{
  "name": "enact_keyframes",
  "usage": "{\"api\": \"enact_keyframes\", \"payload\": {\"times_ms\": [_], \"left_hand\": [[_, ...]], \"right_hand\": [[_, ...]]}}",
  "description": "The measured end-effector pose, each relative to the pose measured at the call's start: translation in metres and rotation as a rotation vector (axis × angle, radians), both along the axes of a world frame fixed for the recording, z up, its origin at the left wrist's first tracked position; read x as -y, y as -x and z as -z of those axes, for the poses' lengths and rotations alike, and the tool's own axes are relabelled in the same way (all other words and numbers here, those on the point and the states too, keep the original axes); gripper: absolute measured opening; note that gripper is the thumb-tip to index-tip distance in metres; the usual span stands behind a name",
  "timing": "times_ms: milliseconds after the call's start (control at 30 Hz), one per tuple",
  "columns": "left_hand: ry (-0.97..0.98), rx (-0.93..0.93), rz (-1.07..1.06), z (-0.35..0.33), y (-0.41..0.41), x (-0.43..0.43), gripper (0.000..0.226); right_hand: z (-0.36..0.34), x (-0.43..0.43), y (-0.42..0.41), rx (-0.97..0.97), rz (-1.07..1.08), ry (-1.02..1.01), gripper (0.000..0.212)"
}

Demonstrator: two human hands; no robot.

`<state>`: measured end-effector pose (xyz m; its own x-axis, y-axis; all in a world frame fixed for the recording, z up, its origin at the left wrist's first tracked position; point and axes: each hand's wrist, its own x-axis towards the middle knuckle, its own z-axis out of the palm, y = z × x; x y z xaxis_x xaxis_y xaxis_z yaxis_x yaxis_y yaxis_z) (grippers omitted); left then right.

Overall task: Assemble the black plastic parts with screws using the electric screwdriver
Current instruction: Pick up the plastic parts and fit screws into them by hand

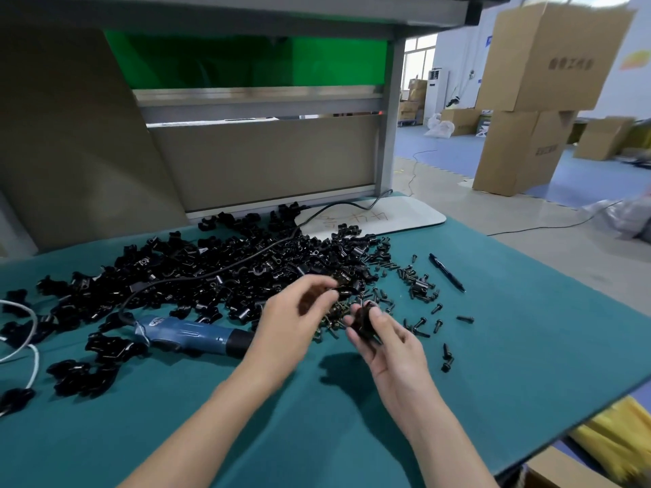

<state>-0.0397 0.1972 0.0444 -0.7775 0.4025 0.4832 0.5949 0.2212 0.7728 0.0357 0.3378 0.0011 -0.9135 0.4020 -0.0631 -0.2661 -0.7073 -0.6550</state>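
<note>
A black plastic part is gripped in the curled fingers of the right hand, above the green mat near its middle. The left hand is held just left of it, fingers curled; whether anything is pinched cannot be told through the blur. Screws are scattered just to the right. The electric screwdriver is laid on the mat at the left, on the near side of the pile of black parts. A black pen is seen further right.

One wide-angle view from the head — facing forward and down, close over the worktable.
</note>
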Motion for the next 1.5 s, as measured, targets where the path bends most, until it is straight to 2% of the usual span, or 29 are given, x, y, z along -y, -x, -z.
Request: {"api": "enact_keyframes", "payload": {"times_ms": [67, 133, 267, 467, 633, 767, 967, 1100, 1167, 1333, 1433, 1500], "left_hand": [[-0.210, 0.183, -0.031, 0.013, -0.020, 0.026, 0.014], [-0.326, 0.328, -0.059, 0.030, -0.031, 0.043, 0.017], [-0.404, 0.492, -0.079, 0.045, -0.034, 0.048, 0.015], [-0.321, 0.447, -0.065, 0.049, -0.035, 0.047, 0.008], [-0.342, 0.487, -0.078, 0.052, -0.035, 0.048, 0.006], [-0.351, 0.512, -0.058, 0.051, -0.034, 0.048, 0.004], [-0.263, 0.521, -0.035, 0.050, -0.034, 0.049, 0.031], [-0.232, 0.475, 0.005, 0.052, -0.033, 0.049, 0.012], [-0.264, 0.524, 0.048, 0.052, -0.032, 0.049, 0.002], [-0.347, 0.753, 0.083, 0.048, -0.033, 0.050, 0.029], [-0.304, 0.741, 0.081, 0.049, -0.033, 0.050, 0.035], [-0.286, 0.696, 0.075, 0.049, -0.033, 0.051, 0.027]], "right_hand": [[0.003, 0.009, 0.001, -0.006, -0.087, -0.143, 0.029], [0.007, 0.019, 0.000, 0.004, -0.175, -0.326, 0.022], [0.013, 0.029, 0.000, 0.081, -0.248, -0.554, 0.041], [0.011, 0.029, -0.004, 0.087, -0.211, -0.628, 0.043], [0.008, 0.032, -0.008, 0.097, -0.226, -0.681, 0.027], [0.006, 0.033, -0.010, 0.077, -0.250, -0.703, 0.026], [0.006, 0.034, -0.013, 0.064, -0.295, -0.832, 0.025], [0.005, 0.034, -0.013, 0.070, -0.271, -0.865, 0.022], [0.005, 0.034, -0.013, 0.073, -0.261, -0.883, 0.023], [0.005, 0.033, -0.013, 0.078, -0.266, -0.879, 0.024], [0.005, 0.033, -0.014, 0.074, -0.279, -0.880, 0.024], [0.006, 0.033, -0.013, 0.074, -0.287, -0.879, 0.024]]}}
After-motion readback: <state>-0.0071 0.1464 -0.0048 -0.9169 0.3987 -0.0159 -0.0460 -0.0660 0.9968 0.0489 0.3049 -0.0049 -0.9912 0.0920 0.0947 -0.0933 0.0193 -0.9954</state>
